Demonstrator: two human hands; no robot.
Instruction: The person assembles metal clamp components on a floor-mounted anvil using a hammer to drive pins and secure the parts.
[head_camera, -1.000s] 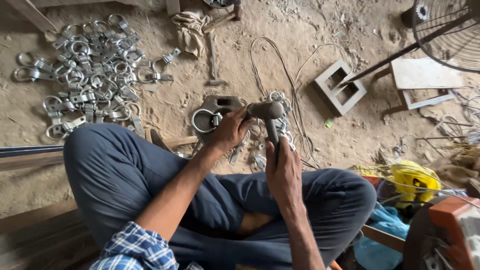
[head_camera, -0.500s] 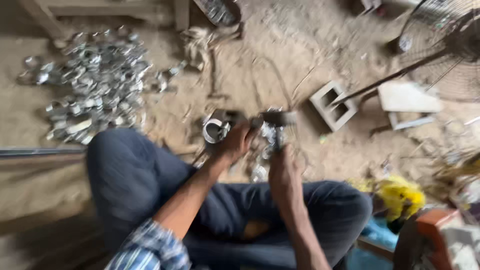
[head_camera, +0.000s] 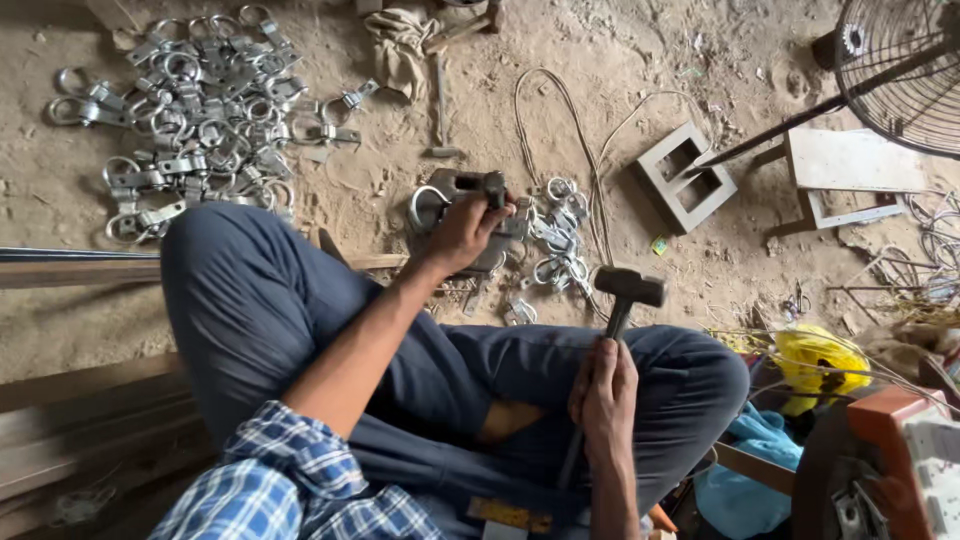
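Far left, a heap of bright ring clamps (head_camera: 195, 110) lies on the sandy floor (head_camera: 620, 40), well apart from the work. Left hand (head_camera: 465, 228) is clenched over a grey metal block (head_camera: 450, 190) on the ground just beyond the left knee; a steel ring shows at the block's left edge. A small cluster of loose clamps (head_camera: 555, 240) lies just right of it. Right hand (head_camera: 603, 395) grips a hammer (head_camera: 628, 290) by the handle, over the right thigh. Long axis runs up and slightly right, dark head at top, crosswise. Bare sand lies beyond the head. A hollow rectangular block (head_camera: 688, 178) is farther right, fan guard (head_camera: 905, 70) at the corner.
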